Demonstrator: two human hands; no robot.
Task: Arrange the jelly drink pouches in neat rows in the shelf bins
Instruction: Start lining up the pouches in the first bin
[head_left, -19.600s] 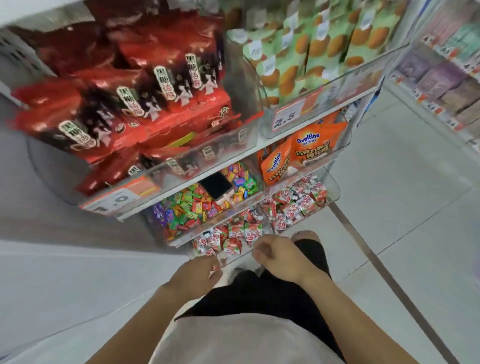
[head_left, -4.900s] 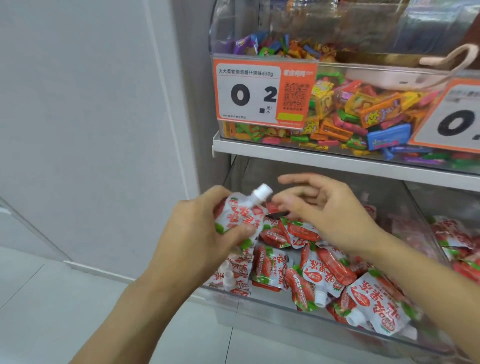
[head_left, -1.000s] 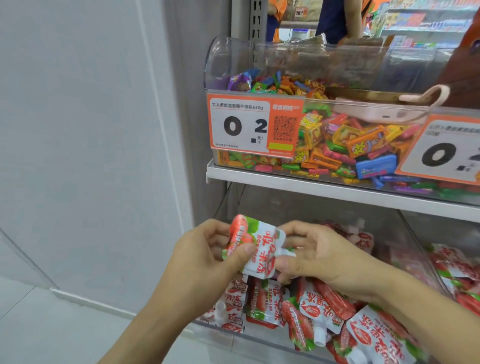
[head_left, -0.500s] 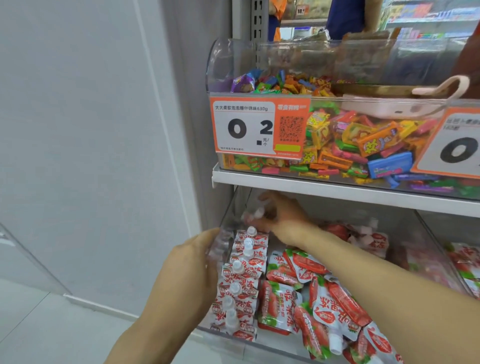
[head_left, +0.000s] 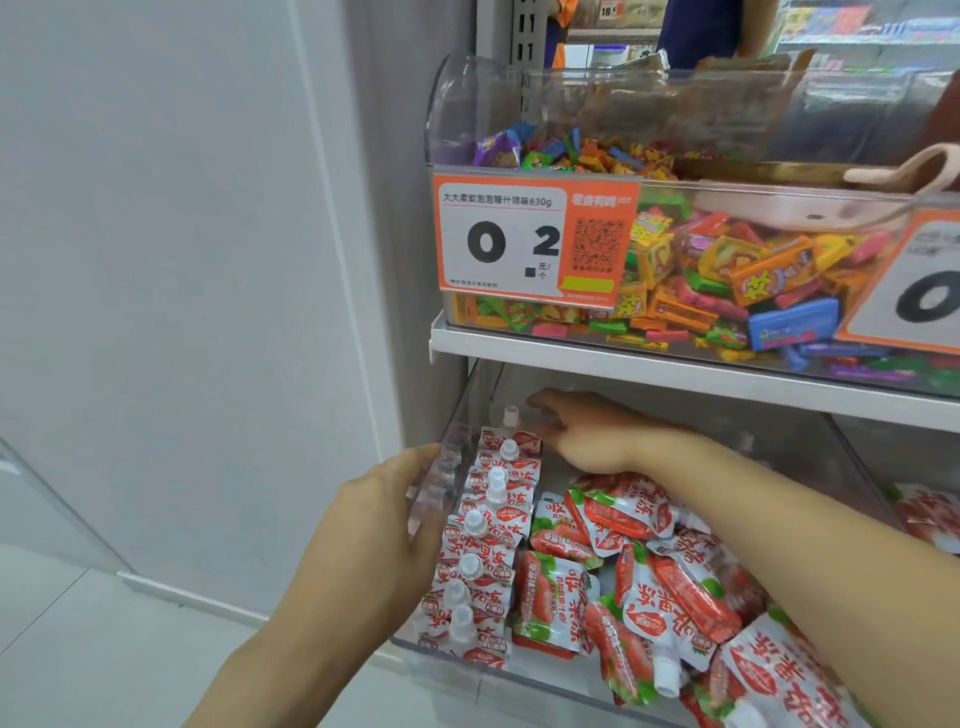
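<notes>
At the far left a plain pale wall runs down to a white skirting strip and a light tiled floor, and a grey upright panel closes the end of the shelving. The left hand rests against the outside of the clear lower bin, its fingers laid fairly straight along the transparent side wall and holding nothing. Just inside that wall stands a neat row of jelly drink pouches, red and white, overlapping one behind the other with white caps up, running from the bin's front edge toward the back. The right hand reaches in under the white shelf board to the rear end of that row; its fingers point left at the hindmost pouch, but whether they pinch it or merely touch it I cannot tell. To the right of the row, loose pouches lie jumbled flat and crosswise over the bin's floor, beneath the right forearm. Above the shelf board sits an upper clear bin of mixed bright wrapped sweets with an orange price label on its front, and a second label shows at the right edge.
</notes>
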